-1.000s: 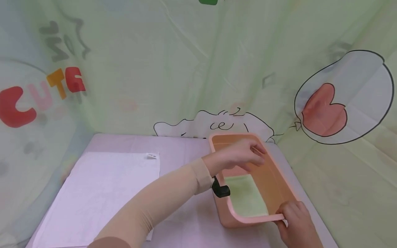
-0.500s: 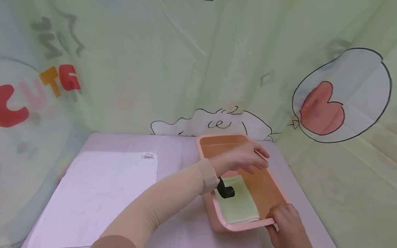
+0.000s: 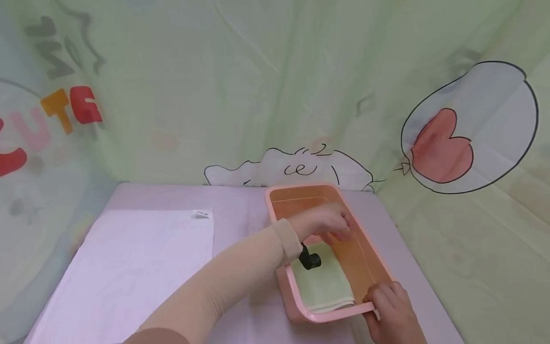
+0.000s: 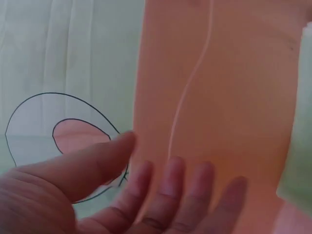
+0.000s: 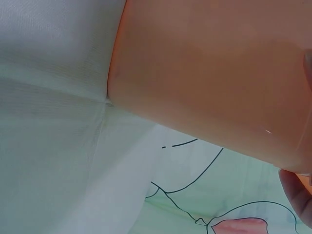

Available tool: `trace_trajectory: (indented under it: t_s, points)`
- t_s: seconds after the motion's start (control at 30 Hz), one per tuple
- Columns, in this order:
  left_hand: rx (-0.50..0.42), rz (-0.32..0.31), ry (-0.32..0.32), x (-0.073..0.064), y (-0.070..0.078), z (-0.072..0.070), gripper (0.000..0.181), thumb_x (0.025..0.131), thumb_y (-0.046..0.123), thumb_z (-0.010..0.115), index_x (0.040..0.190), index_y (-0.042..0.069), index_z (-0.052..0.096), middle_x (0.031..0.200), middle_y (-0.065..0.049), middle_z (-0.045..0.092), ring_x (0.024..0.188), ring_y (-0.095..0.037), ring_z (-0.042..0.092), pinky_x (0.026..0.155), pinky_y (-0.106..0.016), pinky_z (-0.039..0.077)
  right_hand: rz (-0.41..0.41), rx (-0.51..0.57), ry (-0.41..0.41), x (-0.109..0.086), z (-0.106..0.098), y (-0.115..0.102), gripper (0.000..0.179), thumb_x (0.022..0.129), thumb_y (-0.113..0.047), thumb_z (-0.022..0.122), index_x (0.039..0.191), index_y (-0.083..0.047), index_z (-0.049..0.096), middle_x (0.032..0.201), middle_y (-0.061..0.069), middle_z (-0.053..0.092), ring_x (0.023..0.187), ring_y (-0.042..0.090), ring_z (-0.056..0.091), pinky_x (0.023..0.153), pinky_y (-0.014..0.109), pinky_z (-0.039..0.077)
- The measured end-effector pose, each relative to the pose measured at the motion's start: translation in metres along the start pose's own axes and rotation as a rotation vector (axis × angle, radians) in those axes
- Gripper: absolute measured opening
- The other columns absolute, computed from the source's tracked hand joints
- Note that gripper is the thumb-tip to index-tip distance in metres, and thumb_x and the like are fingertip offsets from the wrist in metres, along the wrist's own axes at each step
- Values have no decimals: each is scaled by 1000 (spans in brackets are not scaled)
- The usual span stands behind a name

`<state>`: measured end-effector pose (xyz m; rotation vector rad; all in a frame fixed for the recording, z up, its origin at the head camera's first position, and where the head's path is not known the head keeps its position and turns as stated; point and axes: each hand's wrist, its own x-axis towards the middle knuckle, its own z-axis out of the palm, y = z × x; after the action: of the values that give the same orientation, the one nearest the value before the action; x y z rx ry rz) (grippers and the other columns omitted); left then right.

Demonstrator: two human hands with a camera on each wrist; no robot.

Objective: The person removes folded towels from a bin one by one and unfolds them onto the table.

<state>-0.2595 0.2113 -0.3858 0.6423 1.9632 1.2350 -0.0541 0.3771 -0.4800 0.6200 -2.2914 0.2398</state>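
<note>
Kinda crinkly pale green curtains (image 3: 180, 95) were hung around the lilac tabletop (image 3: 236, 215), with a heart balloon (image 3: 498, 129) printed on one. Toward the right, the smooth pink bin (image 3: 337, 315) was gripped at its near right corner by the right hand (image 3: 393, 308). The left hand (image 3: 328, 220) was held over the bin, fingers loosely spread; whether it was touched couldn't be told. A folded green cloth (image 3: 331, 282) was laid inside, and a white cloth (image 3: 142, 258) was spread flat off left.

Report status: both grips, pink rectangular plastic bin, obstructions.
Left grip empty; right grip holds bin by rim. Folded pale-green cloth inside. Beige fabric sleeve partly blocks head view.
</note>
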Motion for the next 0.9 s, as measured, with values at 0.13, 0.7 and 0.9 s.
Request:
trace_trajectory:
  t_s: [0.13,0.7,0.9]
  points:
    - [87,-74,-19,4,-9,-3,20,99,12,74,82,5,67,88,-2,69,96,-30,73,86,-49,67,2,1,-7,1,-1,-1,54,113,-48,35,79,-15,59,81,-4,61,80,21,49,76,32,35]
    - [499,-323,-147,13,-14,-2,21,95,28,83,108,15,72,120,-6,74,112,-29,73,82,-40,62,15,19,18,1,0,-1,53,113,-46,38,78,-13,59,80,-4,61,80,20,49,77,33,37]
    - [648,-387,-138,11,-15,-10,19,94,30,84,106,19,75,109,-3,73,98,-23,69,81,-36,62,75,6,-39,0,-1,-5,57,113,-50,33,79,-13,60,81,-4,61,82,19,49,79,32,36]
